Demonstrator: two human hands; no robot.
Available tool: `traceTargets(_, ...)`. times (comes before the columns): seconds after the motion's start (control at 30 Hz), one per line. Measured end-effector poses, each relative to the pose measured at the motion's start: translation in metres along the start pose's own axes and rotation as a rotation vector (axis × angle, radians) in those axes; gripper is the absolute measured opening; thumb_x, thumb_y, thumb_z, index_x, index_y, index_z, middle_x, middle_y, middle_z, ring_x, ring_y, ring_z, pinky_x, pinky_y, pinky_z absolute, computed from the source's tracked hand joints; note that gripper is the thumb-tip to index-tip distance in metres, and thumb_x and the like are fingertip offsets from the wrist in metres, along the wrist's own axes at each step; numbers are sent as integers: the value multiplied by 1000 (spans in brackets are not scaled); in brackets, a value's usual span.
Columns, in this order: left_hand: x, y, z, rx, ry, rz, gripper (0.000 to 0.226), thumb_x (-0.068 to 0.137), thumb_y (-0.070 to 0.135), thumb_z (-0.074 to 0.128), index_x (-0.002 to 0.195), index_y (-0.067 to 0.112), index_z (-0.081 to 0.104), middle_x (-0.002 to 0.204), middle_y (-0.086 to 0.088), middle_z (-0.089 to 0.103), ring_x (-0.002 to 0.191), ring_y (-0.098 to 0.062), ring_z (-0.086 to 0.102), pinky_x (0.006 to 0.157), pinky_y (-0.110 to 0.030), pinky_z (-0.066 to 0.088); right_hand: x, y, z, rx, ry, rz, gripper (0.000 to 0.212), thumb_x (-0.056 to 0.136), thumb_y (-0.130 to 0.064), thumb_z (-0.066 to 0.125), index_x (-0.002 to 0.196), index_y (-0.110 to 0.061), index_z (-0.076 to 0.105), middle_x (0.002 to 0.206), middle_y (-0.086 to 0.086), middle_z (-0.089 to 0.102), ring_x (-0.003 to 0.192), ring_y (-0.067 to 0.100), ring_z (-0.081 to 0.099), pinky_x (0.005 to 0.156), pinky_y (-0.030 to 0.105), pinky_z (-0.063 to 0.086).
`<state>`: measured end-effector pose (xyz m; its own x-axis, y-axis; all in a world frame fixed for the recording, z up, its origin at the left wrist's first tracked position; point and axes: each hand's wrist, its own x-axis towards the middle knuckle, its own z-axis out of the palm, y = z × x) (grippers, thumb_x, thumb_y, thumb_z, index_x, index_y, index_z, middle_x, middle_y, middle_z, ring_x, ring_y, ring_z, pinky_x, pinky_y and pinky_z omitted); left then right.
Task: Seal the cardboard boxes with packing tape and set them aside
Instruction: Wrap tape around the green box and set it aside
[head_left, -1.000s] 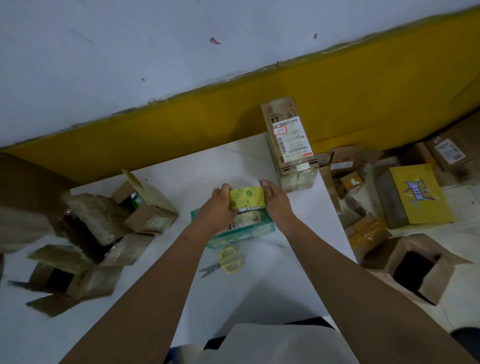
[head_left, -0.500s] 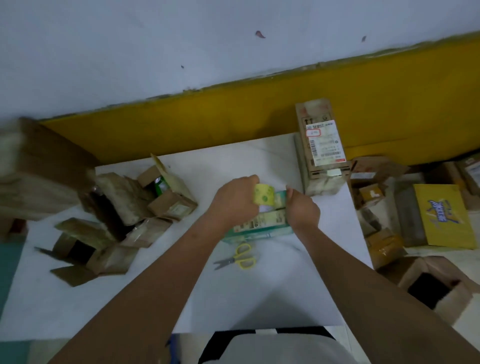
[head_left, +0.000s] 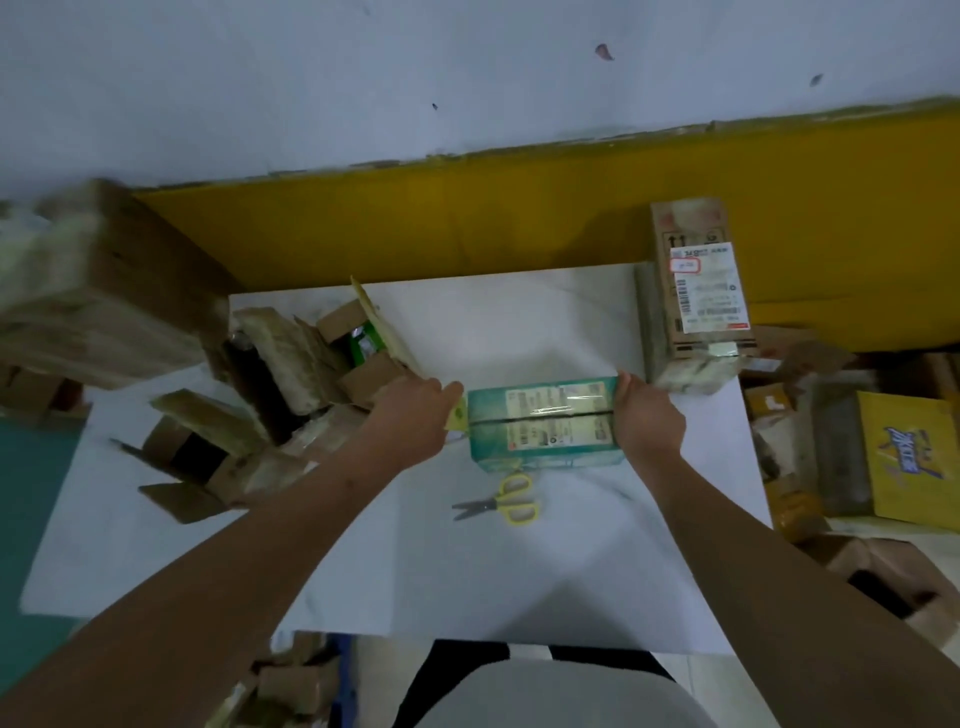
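- Two hands flank one box (head_left: 540, 423), which lies flat near the middle of the white table (head_left: 519, 582), its long side running left to right.
- We see the left hand (head_left: 415, 415) at the box's left end, fingers curled round a yellow-green tape roll (head_left: 456, 418); only a sliver of the roll shows, just beside the box.
- We see the right hand (head_left: 647, 423) set against the box's right end, thumb at the top edge. Its fingers are hidden beyond the end, so we cannot tell whether it grips or merely presses.
- The box is teal with pale labels on top; a glossy strip (head_left: 550, 410) lies along its middle seam.
- Scissors (head_left: 498, 503) with yellow handles lie on the table just in front of the box, apart from both hands.
- A tall labelled carton (head_left: 696, 291) stands at the table's far right corner, near the right hand.
- Opened cartons (head_left: 291, 374) are heaped on the table's left side, behind the left hand.
- A yellow carton (head_left: 904, 460) sits off the table to the right, among other parcels.
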<state>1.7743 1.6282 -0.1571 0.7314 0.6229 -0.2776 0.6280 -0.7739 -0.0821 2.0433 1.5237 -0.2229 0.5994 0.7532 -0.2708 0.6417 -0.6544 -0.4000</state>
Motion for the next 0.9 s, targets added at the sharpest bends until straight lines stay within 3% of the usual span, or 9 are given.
traceTargets(0.17, 8, 0, 39, 11, -5, -74, 57, 43, 40, 92, 83, 7, 67, 57, -8, 55, 41, -23, 53, 41, -23, 39, 2, -2, 5, -12, 19, 7, 50, 107, -35, 17, 106, -9, 60, 99, 17, 67, 94, 37, 62, 72, 35, 36)
traceTargets(0.27, 11, 8, 52, 11, 47, -60, 51, 40, 33, 91, 77, 9, 67, 57, -7, 53, 43, -25, 53, 45, -25, 41, 4, -4, 11, -37, 117, -46, 36, 106, -22, 29, 102, -2, 59, 96, 20, 67, 90, 39, 63, 71, 37, 39)
traceTargets(0.33, 13, 10, 57, 9, 51, -84, 50, 41, 32, 90, 80, 11, 67, 61, -7, 54, 46, -25, 54, 48, -27, 43, 1, -12, 17, -105, 192, -61, 30, 103, -17, 38, 115, 2, 57, 115, 25, 63, 107, 41, 59, 87, 43, 43)
traceTargets(0.37, 13, 11, 58, -1, 72, -98, 48, 43, 30, 89, 81, 11, 66, 62, -7, 54, 47, -25, 54, 49, -27, 42, -4, -23, 24, -137, 191, -46, 41, 103, -24, 37, 130, 4, 50, 133, 26, 54, 124, 41, 50, 104, 47, 37)
traceTargets(0.43, 14, 17, 58, -27, 93, -119, 44, 53, 28, 84, 88, 11, 65, 69, -8, 56, 54, -26, 56, 53, -30, 42, -25, -55, 42, -206, 103, -93, 71, 102, -48, 24, 151, 4, 22, 158, 24, 21, 147, 37, 17, 120, 49, 3)
traceTargets(0.5, 16, 30, 59, -55, 44, -119, 32, 78, 25, 64, 105, 10, 58, 89, -9, 58, 75, -29, 59, 66, -34, 40, -50, -87, 65, -234, 51, -219, 86, 97, -63, 11, 154, 1, 7, 161, 24, 3, 150, 35, -1, 119, 50, -11)
traceTargets(0.6, 16, 39, 68, -151, 45, -204, 27, 89, 21, 40, 112, 11, 51, 99, -8, 57, 86, -30, 57, 71, -36, 38, -60, -100, 78, -270, 61, -295, 94, 93, -72, 13, 155, -1, 7, 161, 25, 1, 150, 35, -3, 121, 53, -3)
traceTargets(0.8, 4, 27, 88, -602, 67, -157, 63, 79, 33, 59, 136, 10, 45, 115, -8, 55, 105, -29, 53, 85, -40, 43, -42, -88, 77, -369, 0, -453, 100, 89, -75, 20, 155, -3, 3, 161, 23, -4, 150, 35, -9, 120, 56, 1)
traceTargets(0.9, -12, 31, 92, -782, 86, -192, 71, 83, 54, 47, 139, 12, 43, 118, -8, 54, 108, -25, 50, 91, -40, 42, -35, -82, 72, -440, -45, -567, 98, 90, -73, 17, 155, -2, 2, 160, 25, -5, 149, 37, -10, 119, 57, 2)
